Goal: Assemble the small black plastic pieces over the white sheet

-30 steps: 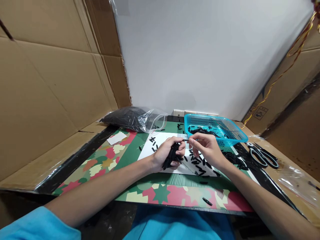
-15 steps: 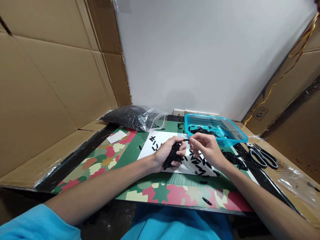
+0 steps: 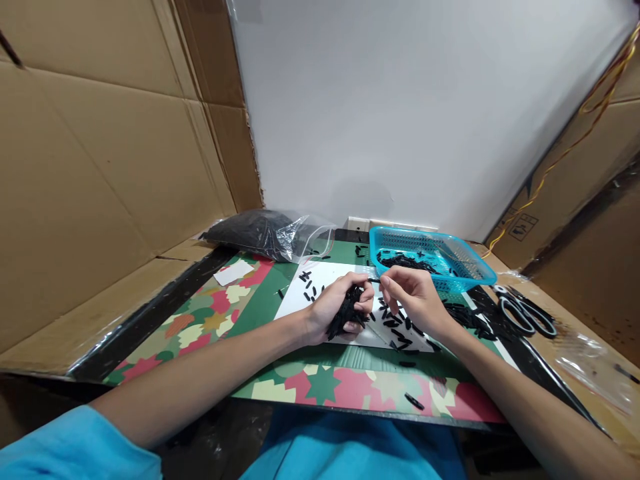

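My left hand is closed around a thick bunch of small black strips, their ends poking out past the fingers. Between its thumb and forefinger and the fingertips of my right hand runs a single thin black piece, pinched from both sides. What exactly these pieces are is too small to make out. Below the hands lies a white sheet with many similar loose black pieces scattered over it, mostly under my right hand.
A blue plastic basket holding black pieces stands behind my right hand. A clear bag full of black material lies at the back left. Scissors and a clear plastic bag are on the right. Cardboard walls flank the patterned table covering.
Almost nothing differs. Both hands keep the same pose, the single black piece still held between their fingertips.
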Demonstrator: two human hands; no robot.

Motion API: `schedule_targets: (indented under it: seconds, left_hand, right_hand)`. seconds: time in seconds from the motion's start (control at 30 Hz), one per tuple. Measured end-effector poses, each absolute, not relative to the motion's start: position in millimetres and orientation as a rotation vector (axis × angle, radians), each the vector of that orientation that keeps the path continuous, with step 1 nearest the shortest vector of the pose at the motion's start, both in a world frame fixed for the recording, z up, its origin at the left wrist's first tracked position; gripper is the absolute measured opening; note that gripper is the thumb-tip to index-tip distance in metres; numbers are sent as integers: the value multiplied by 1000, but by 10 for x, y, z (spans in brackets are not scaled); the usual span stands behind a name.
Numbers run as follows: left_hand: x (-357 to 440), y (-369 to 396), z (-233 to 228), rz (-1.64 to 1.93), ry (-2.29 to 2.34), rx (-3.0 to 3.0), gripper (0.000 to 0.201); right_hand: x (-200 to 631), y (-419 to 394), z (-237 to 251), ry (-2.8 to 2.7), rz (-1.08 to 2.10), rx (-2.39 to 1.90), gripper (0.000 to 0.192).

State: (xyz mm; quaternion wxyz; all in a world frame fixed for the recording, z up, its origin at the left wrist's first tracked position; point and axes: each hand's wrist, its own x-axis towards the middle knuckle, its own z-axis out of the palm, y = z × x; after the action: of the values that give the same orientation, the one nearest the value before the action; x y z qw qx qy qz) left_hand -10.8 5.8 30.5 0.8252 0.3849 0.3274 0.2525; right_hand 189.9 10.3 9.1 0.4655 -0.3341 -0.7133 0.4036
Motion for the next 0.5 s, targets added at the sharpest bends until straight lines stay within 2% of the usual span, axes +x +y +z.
schedule_targets:
  seconds: [0.13, 0.2, 0.5]
  left_hand:
    - [-107, 66, 313, 525, 683, 809, 34]
    - [-109, 69, 316, 523, 681, 795, 33]
    - [-89, 70, 274, 553, 655, 838, 35]
  right_hand:
    - [1965, 161, 115, -1818, 577, -922, 39]
    - [2017, 202, 132, -1800, 472, -950, 39]
    - [2026, 174, 127, -1859, 838, -834, 41]
